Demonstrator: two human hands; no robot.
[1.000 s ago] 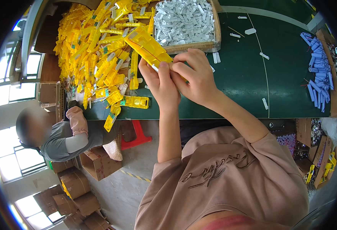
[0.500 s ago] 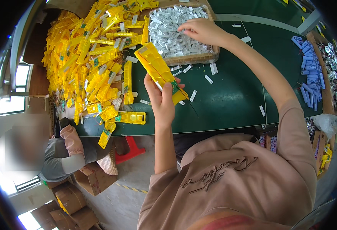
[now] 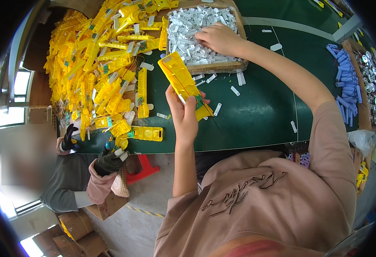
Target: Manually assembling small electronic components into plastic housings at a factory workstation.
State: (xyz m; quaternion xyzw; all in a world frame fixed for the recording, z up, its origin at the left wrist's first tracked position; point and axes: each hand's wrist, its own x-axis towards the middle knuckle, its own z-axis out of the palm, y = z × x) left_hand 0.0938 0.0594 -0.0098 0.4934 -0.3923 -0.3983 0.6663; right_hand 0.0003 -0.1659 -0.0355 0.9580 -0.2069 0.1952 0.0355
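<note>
My left hand (image 3: 183,115) grips a yellow plastic housing (image 3: 178,76), its hollow inner face up. The thumb presses near a small green circuit board (image 3: 198,101) with thin dark wires, one trailing past the lower end. Over a shallow cardboard box (image 3: 218,67) of small white plastic pieces (image 3: 183,32), my right hand (image 3: 222,40) is lowered with its fingers bent together into the heap. The fingertips are partly hidden, so what they pinch cannot be made out.
A large heap of yellow housings (image 3: 81,64) covers the table's left side. There a co-worker's dark-gloved hand (image 3: 108,162) handles a part. Loose white pieces (image 3: 235,90) are scattered on the green table (image 3: 252,115). Blue cylinders (image 3: 346,81) and round metal parts (image 3: 374,90) lie far right.
My right hand has moved slightly left and down into the white pieces, its fingers now more bent. My left hand still holds the housing, shifted slightly. The co-worker's gloved hands have come into view.
</note>
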